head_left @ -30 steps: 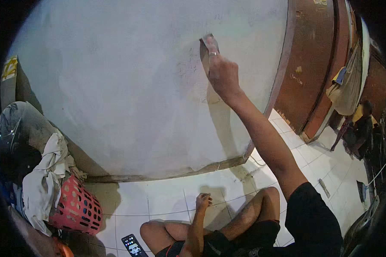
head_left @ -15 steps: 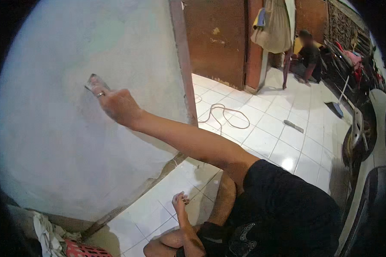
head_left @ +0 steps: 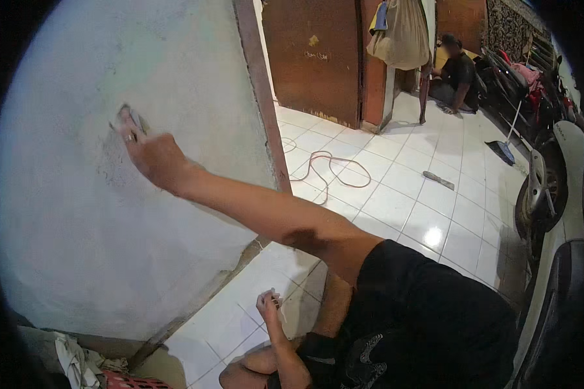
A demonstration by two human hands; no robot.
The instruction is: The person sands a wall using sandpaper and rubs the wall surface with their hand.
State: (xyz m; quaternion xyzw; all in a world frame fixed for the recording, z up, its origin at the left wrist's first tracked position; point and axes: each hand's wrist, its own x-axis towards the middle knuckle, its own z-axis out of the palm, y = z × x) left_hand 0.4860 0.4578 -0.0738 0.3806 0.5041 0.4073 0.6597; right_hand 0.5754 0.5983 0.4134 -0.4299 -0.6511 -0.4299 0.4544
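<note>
My right arm stretches out to the pale, patchy wall [head_left: 65,214]. Its hand [head_left: 150,154], with a ring on one finger, presses a thin, flat greyish piece [head_left: 135,118] against the plaster. The fingers are closed on this piece, whose exact kind does not show; its edges stick out past the fingertips. Rough darker marks lie on the wall around it. Low down, near my bent knees, my left hand [head_left: 268,306] is held above the floor tiles with curled fingers. Something small and pale may be in it, too small to make out.
A flat scraper [head_left: 438,180] and a looped reddish cord [head_left: 340,185] lie on the white tiles. A motorbike [head_left: 568,194] stands along the right, near a blue broom [head_left: 501,152]. Another person [head_left: 459,74] sits at the back. A red basket [head_left: 133,380] stands lower left.
My right hand has moved a little left and up along the wall with the flat piece. The view has shifted slightly, and my left hand stays nearly in place.
</note>
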